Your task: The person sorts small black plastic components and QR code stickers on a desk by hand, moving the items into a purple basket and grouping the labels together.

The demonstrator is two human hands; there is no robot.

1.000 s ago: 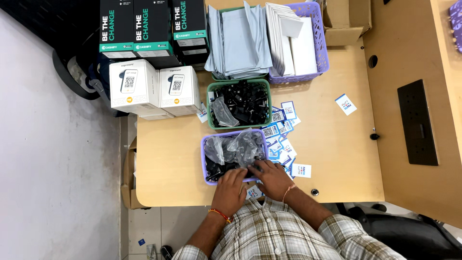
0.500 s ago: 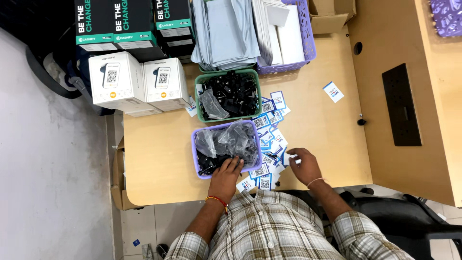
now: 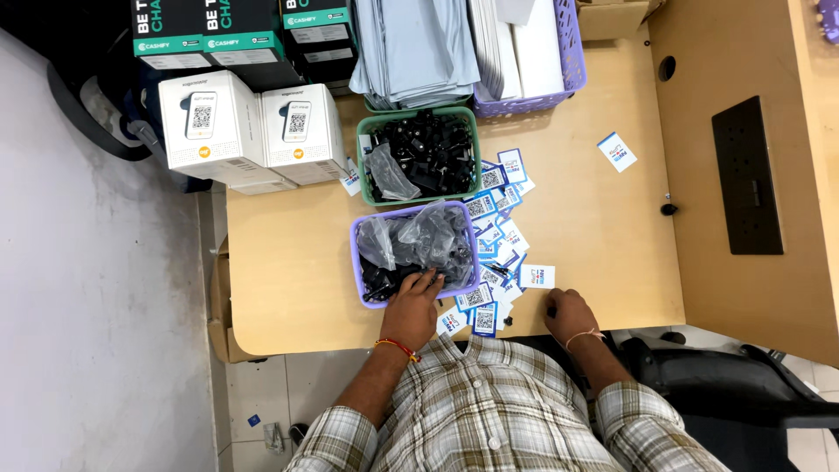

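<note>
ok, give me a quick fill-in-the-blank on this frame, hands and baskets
1. The left hand reaches into the ____ basket of bagged black parts.
2. The right hand rests on the ____ near the front edge, beside the scattered cards.
3. The green basket lies ____ from the person than the purple one.
4. One card lies apart, to the ____ of the green basket.

Missing words: purple; table; farther; right

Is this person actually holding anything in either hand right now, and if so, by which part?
It cannot be told. The left hand reaches into the purple basket among black parts; the right hand rests curled at the table edge.
</note>
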